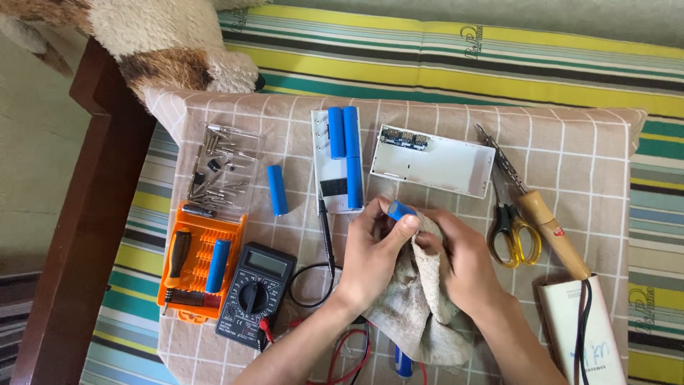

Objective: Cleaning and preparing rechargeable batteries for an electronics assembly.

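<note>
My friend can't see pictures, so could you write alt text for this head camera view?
Two hands, left hand and right hand, wipe a blue battery with a dirty rag. Around them lie a multimeter, scissors and a white case.

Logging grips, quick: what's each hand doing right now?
Left hand: closed on a blue cell.
Right hand: closed on a rag.

So the surface here is a bed with a striped yellow, green and white sheet (499,57), and a beige checked cloth (584,153) is spread over it. On the cloth: a loose blue cylindrical battery (277,190), an orange plastic screwdriver kit tray (235,246), a black multimeter (255,284), a white plastic power bank case (434,160), yellow-handled scissors (510,228) and a wooden-handled soldering iron (545,221).
</note>
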